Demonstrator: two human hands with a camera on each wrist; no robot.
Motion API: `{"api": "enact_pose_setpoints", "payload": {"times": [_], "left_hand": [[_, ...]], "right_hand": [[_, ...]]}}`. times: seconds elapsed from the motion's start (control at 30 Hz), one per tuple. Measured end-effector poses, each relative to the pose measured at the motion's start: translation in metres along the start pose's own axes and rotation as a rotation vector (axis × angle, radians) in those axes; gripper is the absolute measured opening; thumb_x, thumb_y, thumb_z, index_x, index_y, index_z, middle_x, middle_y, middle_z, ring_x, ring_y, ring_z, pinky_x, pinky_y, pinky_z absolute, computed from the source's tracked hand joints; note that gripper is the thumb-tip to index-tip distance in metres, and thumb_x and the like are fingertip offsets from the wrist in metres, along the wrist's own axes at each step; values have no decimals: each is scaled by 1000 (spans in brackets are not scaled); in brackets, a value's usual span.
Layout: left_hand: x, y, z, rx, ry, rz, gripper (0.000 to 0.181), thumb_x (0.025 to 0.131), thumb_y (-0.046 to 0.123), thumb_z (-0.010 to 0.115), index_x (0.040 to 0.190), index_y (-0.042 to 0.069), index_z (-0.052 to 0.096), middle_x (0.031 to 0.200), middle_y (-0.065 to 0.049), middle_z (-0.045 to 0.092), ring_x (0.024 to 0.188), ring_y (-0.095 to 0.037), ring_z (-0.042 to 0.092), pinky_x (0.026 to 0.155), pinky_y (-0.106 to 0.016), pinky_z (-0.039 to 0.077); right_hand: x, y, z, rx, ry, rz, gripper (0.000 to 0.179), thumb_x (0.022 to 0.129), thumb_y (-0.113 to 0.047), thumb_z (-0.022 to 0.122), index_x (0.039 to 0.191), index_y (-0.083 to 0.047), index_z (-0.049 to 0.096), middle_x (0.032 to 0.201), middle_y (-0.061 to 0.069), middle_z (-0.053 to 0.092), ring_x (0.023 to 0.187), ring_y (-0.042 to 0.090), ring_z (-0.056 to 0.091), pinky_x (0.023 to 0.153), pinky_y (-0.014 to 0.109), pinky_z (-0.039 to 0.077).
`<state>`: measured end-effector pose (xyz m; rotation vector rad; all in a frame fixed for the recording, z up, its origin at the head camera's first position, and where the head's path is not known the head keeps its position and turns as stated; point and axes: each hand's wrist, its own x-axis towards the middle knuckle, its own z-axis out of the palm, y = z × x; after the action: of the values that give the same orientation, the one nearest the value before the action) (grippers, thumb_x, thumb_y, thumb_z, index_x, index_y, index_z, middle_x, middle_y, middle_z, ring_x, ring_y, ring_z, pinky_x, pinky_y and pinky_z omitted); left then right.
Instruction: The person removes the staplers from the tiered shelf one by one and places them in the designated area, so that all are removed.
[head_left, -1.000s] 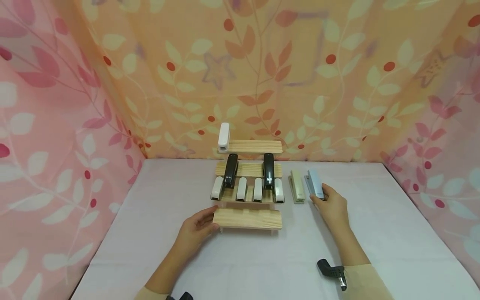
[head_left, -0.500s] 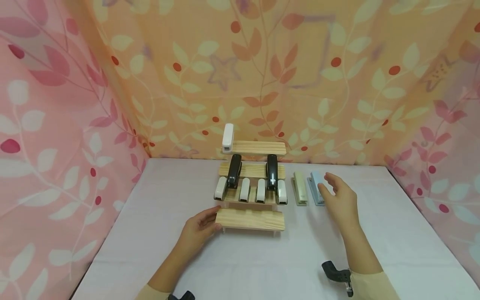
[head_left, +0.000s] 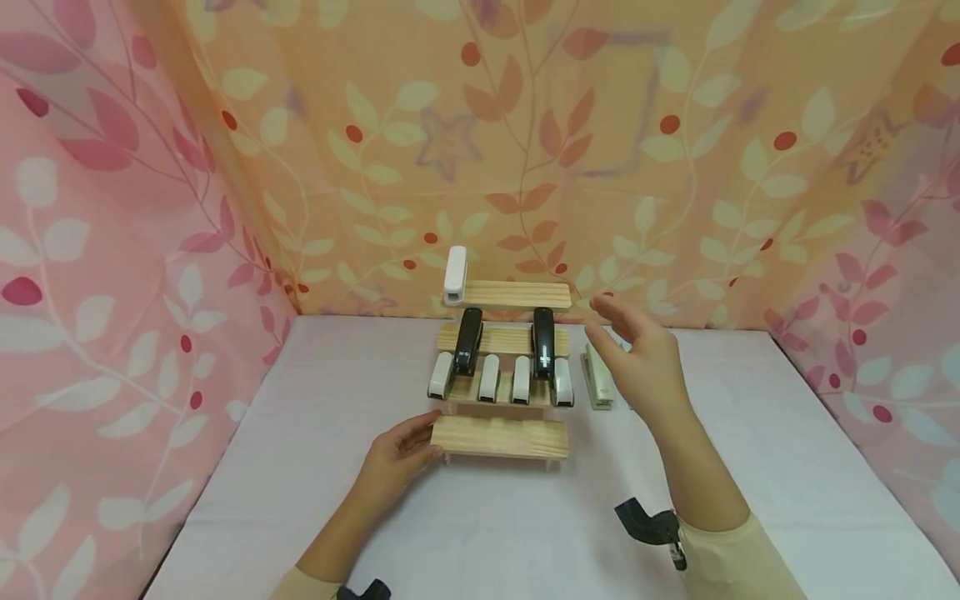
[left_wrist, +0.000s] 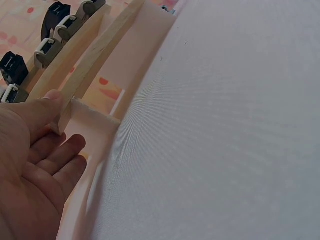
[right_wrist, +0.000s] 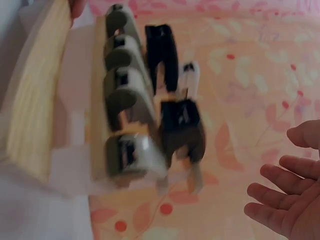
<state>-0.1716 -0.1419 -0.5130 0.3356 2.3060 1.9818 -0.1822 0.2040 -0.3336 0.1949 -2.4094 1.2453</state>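
A stepped wooden display rack (head_left: 498, 437) stands mid-table. My left hand (head_left: 393, 462) holds the left end of its lowest board, with the thumb on the board (left_wrist: 100, 52) and a finger behind it in the left wrist view. My right hand (head_left: 645, 358) is raised to the right of the rack, fingers apart and holding nothing. Beside it, a pale green stapler (head_left: 598, 379) lies on the table; the light blue stapler is almost wholly hidden behind this hand. Two black staplers (head_left: 468, 342) lean on the rack's middle, above a row of several small white staplers (head_left: 489, 379).
A larger white stapler (head_left: 455, 273) sits at the left end of the top board (head_left: 517, 293). White cloth covers the table (head_left: 300, 400). A patterned curtain (head_left: 360, 167) hangs behind and along both sides.
The right hand has let go of the light blue stapler, lifted, and moved left toward the rack. My left hand has stayed at the lowest board.
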Motion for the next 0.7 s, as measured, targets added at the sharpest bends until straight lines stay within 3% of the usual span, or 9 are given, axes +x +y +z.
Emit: {"api": "enact_pose_setpoints", "payload": {"times": [0.3, 0.47, 0.7], "left_hand": [[0, -3, -1, 10, -5, 23, 58, 87, 10, 81, 140, 1, 59, 139, -18, 63, 127, -32, 63, 99, -23, 56], [0, -3, -1, -20, -21, 15, 58, 88, 10, 81, 140, 0, 59, 141, -18, 61, 128, -33, 62, 101, -23, 55], [-1, -3, -2, -14, -20, 9, 58, 88, 11, 81, 141, 2, 59, 142, -16, 61, 128, -31, 62, 101, -24, 55]], "right_hand": [[25, -51, 24, 105, -111, -57, 46, 100, -32, 69, 142, -14, 61, 142, 0, 63, 137, 25, 54, 110, 47, 51], [39, -70, 42, 64, -166, -79, 47, 100, -32, 68, 143, -15, 59, 143, -1, 62, 138, 20, 53, 115, 43, 48], [60, -85, 74, 83, -241, -30, 56, 99, -36, 70, 148, -13, 54, 146, 0, 59, 138, 20, 53, 119, 39, 42]]}}
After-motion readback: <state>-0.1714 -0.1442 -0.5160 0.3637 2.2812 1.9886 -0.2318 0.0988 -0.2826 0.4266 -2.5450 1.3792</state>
